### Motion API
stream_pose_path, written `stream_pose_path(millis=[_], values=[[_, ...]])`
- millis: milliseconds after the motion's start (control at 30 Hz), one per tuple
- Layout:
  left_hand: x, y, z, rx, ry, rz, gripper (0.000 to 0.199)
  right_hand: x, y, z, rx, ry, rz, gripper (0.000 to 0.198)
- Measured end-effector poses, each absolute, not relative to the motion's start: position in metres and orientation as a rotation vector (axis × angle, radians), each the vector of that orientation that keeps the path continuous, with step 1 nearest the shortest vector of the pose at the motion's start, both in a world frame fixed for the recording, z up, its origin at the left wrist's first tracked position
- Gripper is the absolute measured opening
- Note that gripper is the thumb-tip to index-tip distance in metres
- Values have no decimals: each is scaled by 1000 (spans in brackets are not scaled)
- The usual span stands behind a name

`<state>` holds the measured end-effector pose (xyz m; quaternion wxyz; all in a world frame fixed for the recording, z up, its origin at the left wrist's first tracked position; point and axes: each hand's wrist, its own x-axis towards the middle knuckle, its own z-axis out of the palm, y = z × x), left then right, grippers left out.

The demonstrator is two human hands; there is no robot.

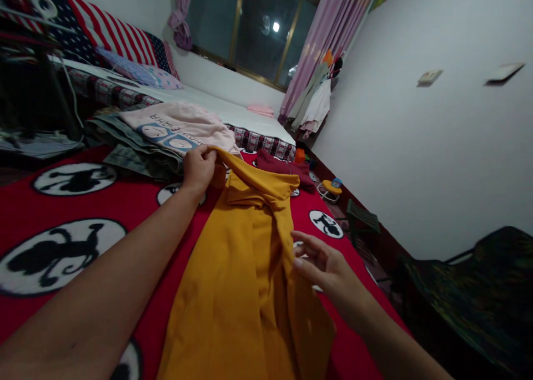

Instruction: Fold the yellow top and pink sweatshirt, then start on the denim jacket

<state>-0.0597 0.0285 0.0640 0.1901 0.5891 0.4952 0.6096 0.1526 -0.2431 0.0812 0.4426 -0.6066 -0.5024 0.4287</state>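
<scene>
A mustard-yellow garment [233, 269] lies lengthwise before me on a red blanket [154, 291] with black-and-white round prints. Which kind of garment it is, I cannot tell. My left hand [199, 169] pinches its far left corner and lifts that edge a little. Along the garment's right edge, my right hand [322, 263] has its fingers apart, thumb and fingertips close to the cloth. Whether those fingertips touch it is unclear. Part of the far end is folded over on itself, and the near end runs out of view at the bottom.
Beyond my left hand are a pale pink printed shirt [183, 126] and folded denim [133, 152]. A dark red folded cloth [283, 166] lies past the garment. A bed [216, 105] stands behind. At right are a small green stool [362, 216] and a camouflage-covered chair [478, 291].
</scene>
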Motion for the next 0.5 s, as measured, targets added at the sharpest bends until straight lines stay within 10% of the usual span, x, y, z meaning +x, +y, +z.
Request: stream_pose_path(millis=[200, 500], values=[[-66, 18, 65, 1977, 1687, 1816, 36, 158, -211, 80, -1601, -1625, 875, 32], [-6, -22, 42, 2851, 1126, 1213, 20, 220, -59, 58, -1832, -1619, -62, 37]])
